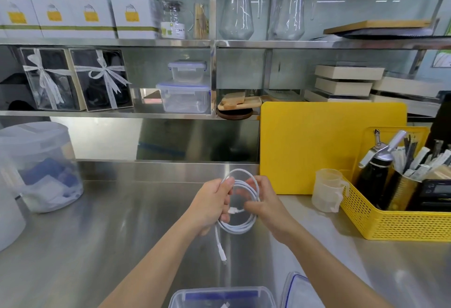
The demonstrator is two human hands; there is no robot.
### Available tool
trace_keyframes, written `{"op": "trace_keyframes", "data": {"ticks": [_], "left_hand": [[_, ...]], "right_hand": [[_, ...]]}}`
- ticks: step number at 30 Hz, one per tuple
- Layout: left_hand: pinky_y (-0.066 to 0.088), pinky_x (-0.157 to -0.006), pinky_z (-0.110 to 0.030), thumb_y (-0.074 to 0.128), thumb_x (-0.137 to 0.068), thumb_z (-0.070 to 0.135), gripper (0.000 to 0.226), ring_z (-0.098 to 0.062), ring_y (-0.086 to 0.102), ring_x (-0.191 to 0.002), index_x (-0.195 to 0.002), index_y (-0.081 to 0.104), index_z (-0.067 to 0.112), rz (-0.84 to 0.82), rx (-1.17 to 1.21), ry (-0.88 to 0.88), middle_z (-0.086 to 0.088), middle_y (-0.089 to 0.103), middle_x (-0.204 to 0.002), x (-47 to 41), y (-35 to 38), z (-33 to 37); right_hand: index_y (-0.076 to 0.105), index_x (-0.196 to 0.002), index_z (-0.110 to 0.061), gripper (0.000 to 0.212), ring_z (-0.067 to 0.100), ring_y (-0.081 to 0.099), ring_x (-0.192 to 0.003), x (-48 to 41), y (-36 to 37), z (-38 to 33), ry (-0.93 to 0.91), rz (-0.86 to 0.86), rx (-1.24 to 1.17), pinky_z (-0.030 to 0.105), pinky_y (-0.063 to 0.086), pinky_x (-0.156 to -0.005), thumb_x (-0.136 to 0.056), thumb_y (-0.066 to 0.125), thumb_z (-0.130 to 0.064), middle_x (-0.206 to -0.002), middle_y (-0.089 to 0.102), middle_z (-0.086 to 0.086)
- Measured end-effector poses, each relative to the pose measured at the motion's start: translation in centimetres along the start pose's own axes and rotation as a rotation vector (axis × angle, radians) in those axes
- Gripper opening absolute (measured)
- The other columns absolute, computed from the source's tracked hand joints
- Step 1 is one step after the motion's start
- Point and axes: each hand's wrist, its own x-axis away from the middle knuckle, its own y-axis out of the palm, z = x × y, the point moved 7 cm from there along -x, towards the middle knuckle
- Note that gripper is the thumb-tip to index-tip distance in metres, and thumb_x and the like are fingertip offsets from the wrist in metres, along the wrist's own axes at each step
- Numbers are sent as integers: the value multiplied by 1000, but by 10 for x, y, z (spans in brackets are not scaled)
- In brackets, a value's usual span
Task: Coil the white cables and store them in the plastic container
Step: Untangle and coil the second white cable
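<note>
A white cable (pixel 244 226) is wound into a loose coil, held up above the steel counter. My left hand (pixel 211 205) grips the coil's left side; one plug end (pixel 222 256) hangs down below it. My right hand (pixel 264 206) holds the coil's right side and pinches the other plug end near the middle. The clear plastic container (pixel 220 295) with blue clips sits open at the bottom edge, with something white inside it. Its lid (pixel 296 288) stands just to the right.
A yellow basket (pixel 390 224) of tools and a plastic measuring cup (pixel 328 190) stand at the right, a yellow cutting board (pixel 317 141) behind them. A large translucent tub (pixel 41 168) stands at the left. Shelves with boxes, jugs and containers rise behind the counter (pixel 122 229).
</note>
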Motion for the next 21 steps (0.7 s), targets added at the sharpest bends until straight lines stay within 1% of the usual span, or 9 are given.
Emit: {"op": "trace_keyframes", "data": {"ticks": [2, 4, 6, 8, 10, 14, 17, 19, 21], "left_hand": [[29, -38, -20, 39, -100, 27, 35, -6, 26, -38, -69, 45, 12, -25, 16, 4, 5, 30, -48, 1, 5, 4], [29, -39, -21, 39, -100, 28, 34, -6, 27, -38, -71, 45, 11, -20, 33, -13, 7, 31, -47, 1, 4, 6], [30, -40, -21, 39, -99, 29, 34, -7, 27, -39, -71, 45, 12, -11, 35, -31, 7, 31, -46, -1, 0, 6], [31, -39, -21, 40, -99, 29, 34, -7, 27, -38, -70, 45, 12, -11, 26, -42, 6, 31, -47, -2, -4, 9], [30, -37, -20, 41, -99, 27, 34, -6, 26, -37, -69, 45, 12, -19, 61, -57, 6, 29, -48, -2, -11, 12], [29, -37, -18, 43, -98, 13, 31, -6, 23, -40, -68, 45, 11, -146, 66, -117, 4, 27, -52, 2, -24, 12], [33, -38, -18, 47, -95, 2, 33, -6, 25, -41, -64, 51, 12, -304, 156, -176, 6, 29, -50, 10, -20, 7], [31, -38, -17, 50, -95, 8, 33, -6, 24, -42, -62, 56, 13, -308, 211, -200, 6, 28, -52, 12, -19, 6], [28, -37, -17, 48, -97, 24, 33, -6, 23, -43, -67, 53, 11, -198, 110, -203, 6, 28, -52, 9, -24, 4]], "right_hand": [[48, -106, -14, 40, 19, 65, -75, 3, 8, -1, -13, -106, -122, 23, 50, -66, -67, 52, -6, -75, 67, 3], [52, -101, -12, 33, 18, 57, -56, 6, 10, -1, -29, -130, -167, 27, 46, -56, -68, 52, -8, -61, 61, 4], [55, -94, -12, 24, 13, 44, -47, 7, 8, 0, -39, -118, -125, 23, 37, -45, -71, 57, -18, -57, 50, 1], [55, -92, -8, 34, 8, 33, -44, 7, 5, 1, -32, -139, -77, 19, 27, -40, -72, 63, -34, -56, 43, -2], [56, -93, -2, 45, 7, 28, -43, 8, -6, 5, -16, -139, -87, 17, 22, -40, -71, 65, -40, -51, 40, -7], [66, -73, -7, 11, 11, 29, -40, 9, -46, 21, 14, 69, -63, 17, 22, -35, -80, 67, -15, -41, 41, -9], [67, -65, -10, 14, 13, 27, -40, 9, -69, 29, 46, 184, -14, 21, 18, -39, -79, 67, -13, -39, 40, -5], [65, -66, -9, 16, 8, 27, -37, 11, -72, 28, 84, 164, 28, 18, 19, -37, -82, 65, -14, -38, 38, -8], [63, -70, -8, 16, 4, 30, -35, 11, -65, 28, 114, 82, 92, 14, 24, -33, -85, 61, -13, -38, 40, -10]]}}
